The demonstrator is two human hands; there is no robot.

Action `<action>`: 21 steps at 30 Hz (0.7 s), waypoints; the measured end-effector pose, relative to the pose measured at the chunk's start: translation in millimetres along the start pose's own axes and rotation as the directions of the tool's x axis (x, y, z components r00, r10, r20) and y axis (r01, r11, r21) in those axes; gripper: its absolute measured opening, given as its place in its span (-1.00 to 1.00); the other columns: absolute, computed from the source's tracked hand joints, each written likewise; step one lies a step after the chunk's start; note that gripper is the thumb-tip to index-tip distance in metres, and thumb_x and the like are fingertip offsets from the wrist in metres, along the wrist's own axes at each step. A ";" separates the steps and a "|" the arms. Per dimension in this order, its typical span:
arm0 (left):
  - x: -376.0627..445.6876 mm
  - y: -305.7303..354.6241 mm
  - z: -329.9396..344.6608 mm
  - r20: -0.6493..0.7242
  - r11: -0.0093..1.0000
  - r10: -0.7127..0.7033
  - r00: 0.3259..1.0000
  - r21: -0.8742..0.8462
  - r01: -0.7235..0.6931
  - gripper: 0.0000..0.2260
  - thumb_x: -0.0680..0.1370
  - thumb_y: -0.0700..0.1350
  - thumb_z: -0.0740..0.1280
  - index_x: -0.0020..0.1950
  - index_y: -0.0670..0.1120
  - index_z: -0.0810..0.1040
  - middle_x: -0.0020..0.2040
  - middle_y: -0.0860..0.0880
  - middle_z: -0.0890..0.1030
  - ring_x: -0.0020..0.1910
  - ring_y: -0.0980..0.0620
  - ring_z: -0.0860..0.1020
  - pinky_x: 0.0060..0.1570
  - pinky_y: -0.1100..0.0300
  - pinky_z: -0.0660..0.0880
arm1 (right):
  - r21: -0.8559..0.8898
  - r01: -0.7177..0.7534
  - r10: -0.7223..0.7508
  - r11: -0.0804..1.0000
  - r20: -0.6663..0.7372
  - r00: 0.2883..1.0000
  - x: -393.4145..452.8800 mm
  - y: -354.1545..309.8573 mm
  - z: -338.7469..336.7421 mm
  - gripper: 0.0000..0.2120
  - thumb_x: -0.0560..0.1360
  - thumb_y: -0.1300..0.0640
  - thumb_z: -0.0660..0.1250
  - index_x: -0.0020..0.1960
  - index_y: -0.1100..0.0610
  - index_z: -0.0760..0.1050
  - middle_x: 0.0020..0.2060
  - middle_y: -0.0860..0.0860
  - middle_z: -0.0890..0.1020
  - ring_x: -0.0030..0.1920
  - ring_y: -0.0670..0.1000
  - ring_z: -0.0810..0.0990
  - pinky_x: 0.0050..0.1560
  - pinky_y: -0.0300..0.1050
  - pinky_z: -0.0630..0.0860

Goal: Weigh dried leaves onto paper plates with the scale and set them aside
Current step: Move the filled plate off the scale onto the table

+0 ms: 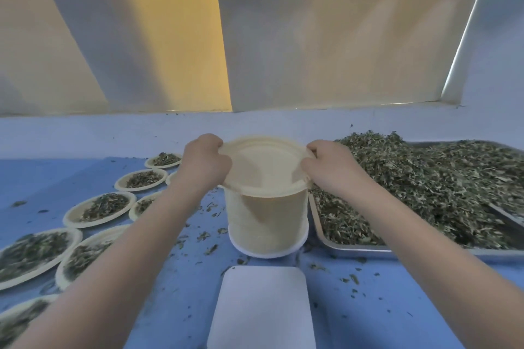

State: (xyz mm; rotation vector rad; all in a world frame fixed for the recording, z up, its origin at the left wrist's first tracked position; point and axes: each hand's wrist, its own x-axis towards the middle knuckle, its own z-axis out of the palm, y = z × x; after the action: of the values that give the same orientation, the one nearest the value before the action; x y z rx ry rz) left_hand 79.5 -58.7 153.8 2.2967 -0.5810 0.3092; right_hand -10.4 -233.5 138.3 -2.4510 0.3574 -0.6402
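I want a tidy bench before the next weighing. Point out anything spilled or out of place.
Loose leaf bits are scattered over the blue table, mostly around the stack of plates and in front of the tray. Both hands, left and right, grip the top plate. Nothing else stands out.

Cream paper plates (263, 167) and grey-green dried leaves (425, 184) sit on a blue table (175, 292) beside a white scale (262, 309).

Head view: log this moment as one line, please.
step: taking top plate off stack | left hand, right hand: gripping rim | scale: bare
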 end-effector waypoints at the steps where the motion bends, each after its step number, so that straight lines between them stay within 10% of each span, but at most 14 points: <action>1: -12.3 -0.9 -5.2 0.003 1.000 0.006 1.000 -0.020 -0.006 -0.84 0.36 -0.44 0.10 -0.26 -0.19 0.33 -0.35 -0.12 0.29 -0.38 -0.02 0.19 -0.42 0.20 0.06 | 0.001 0.024 -0.024 1.000 0.016 1.000 -11.3 -0.3 -1.5 -0.73 0.48 0.27 0.13 0.05 0.42 0.47 -0.19 0.20 0.53 -0.29 0.04 0.36 -0.30 -0.12 0.24; 8: -108.9 -37.5 -2.2 0.072 0.993 0.024 0.997 -0.113 -0.015 -0.87 0.37 -0.34 0.20 -0.17 -0.26 0.53 -0.40 -0.10 0.38 -0.39 -0.05 0.30 -0.44 0.23 0.18 | 0.099 0.061 -0.069 0.993 0.083 0.994 -97.7 16.9 16.8 -0.78 0.48 0.23 0.17 0.03 0.27 0.52 -0.20 0.11 0.60 -0.22 0.10 0.52 -0.24 -0.04 0.42; 12: -136.6 -60.1 19.6 0.071 0.988 -0.039 0.997 -0.148 0.049 -0.79 0.41 -0.33 0.21 -0.04 -0.23 0.58 -0.21 -0.21 0.59 -0.27 -0.13 0.47 -0.32 0.18 0.27 | 0.077 0.025 -0.031 0.997 0.069 0.997 -121.8 33.5 48.2 -0.80 0.49 0.22 0.17 0.04 0.14 0.52 -0.21 0.01 0.61 -0.23 0.02 0.52 -0.38 -0.32 0.35; 16: -141.6 -71.7 41.4 0.025 0.970 -0.116 0.993 -0.212 0.119 -0.75 0.44 -0.33 0.22 0.03 -0.13 0.58 -0.12 -0.04 0.61 -0.14 -0.02 0.53 -0.26 0.19 0.39 | 0.154 -0.061 0.060 0.986 0.016 0.998 -124.7 43.0 74.3 -0.74 0.49 0.24 0.17 0.10 0.13 0.54 -0.04 0.04 0.64 -0.03 0.05 0.55 -0.11 -0.12 0.42; 21: -138.1 -84.9 60.4 0.020 0.949 -0.194 0.981 -0.250 0.193 -0.57 0.46 -0.33 0.23 0.30 -0.06 0.49 0.12 0.02 0.54 0.13 0.01 0.47 0.17 0.09 0.43 | 0.179 -0.123 0.130 0.976 -0.024 0.991 -125.2 53.3 84.5 -0.73 0.50 0.24 0.15 0.05 0.09 0.59 -0.03 0.06 0.66 -0.03 0.05 0.55 -0.09 -0.20 0.44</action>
State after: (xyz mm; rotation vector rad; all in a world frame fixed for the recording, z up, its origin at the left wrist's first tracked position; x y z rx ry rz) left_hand 4.3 -4.7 7.6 2.0857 -0.3643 0.1367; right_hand -78.8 -188.9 0.4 -2.2308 0.4475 -0.6341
